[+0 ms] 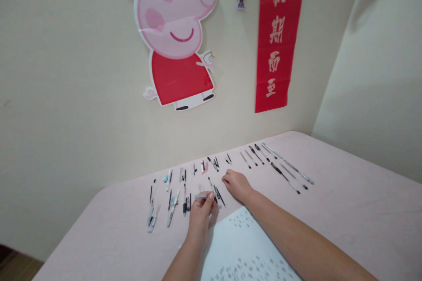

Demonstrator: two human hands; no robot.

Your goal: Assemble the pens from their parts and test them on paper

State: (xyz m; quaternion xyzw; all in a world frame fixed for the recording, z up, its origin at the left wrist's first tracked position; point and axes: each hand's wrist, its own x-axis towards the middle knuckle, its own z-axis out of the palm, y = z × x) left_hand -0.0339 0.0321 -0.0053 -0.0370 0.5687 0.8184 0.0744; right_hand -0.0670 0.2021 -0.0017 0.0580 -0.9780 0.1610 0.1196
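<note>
The left hand (199, 216) pinches a short clear plastic pen barrel (203, 195) just above the pale pink bench (346, 210). The right hand (236, 185) rests knuckles-up beside thin black pen refills (219, 195). I cannot tell whether it grips anything.

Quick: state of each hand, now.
Left hand: closed, pinching a pale pen part.
Right hand: knuckles up on the pink table; grip cannot be told.

On the table (346, 210), pen parts (184, 184) lie left of whole pens (280, 164), a sheet (244, 246) before them, with a pig (178, 39) left of a banner (278, 39) on the wall (66, 96) behind.
</note>
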